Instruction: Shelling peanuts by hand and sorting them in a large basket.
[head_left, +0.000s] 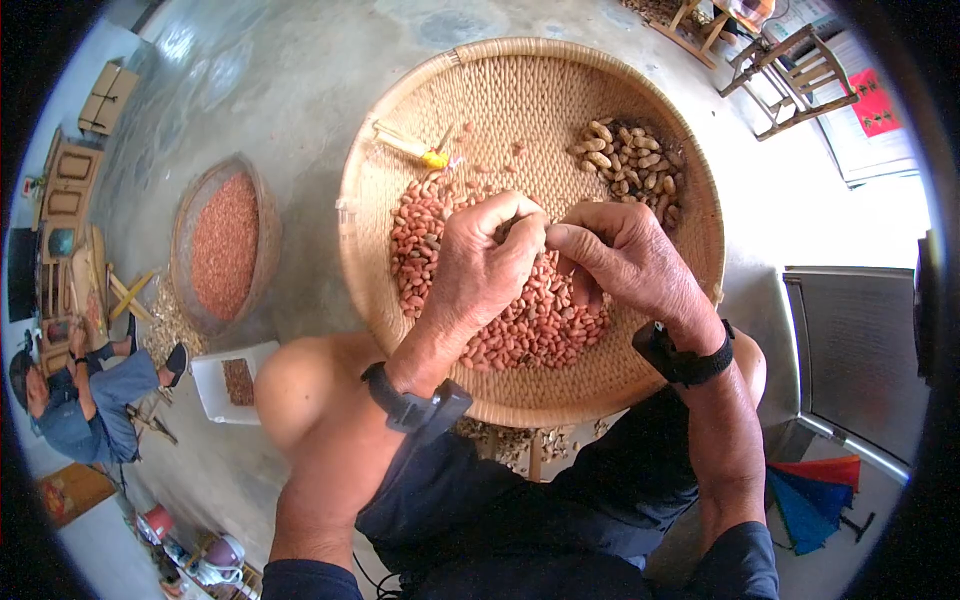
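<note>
My left hand (489, 264) and my right hand (634, 251) meet fingertip to fingertip over a round woven basket tray (525, 82). Between their pinched thumbs and forefingers is a small brownish peanut, mostly hidden by the fingers. Shelled pinkish-red peanut kernels (536, 337) lie in a broad heap beneath the hands, towards the near left of the tray. Unshelled peanuts (637, 161) form a smaller pile at the far right, beyond my right hand. A pale stick-like tool with yellow wrapping (431, 157) rests at the tray's far left.
The tray sits over my knees, with shells (555, 442) below. To the left stand a basket of reddish kernels (225, 247), a white bin (225, 382) and a seated person (82, 405). A wooden chair (795, 82) is far right; a folded multicoloured umbrella (814, 499) lies near right.
</note>
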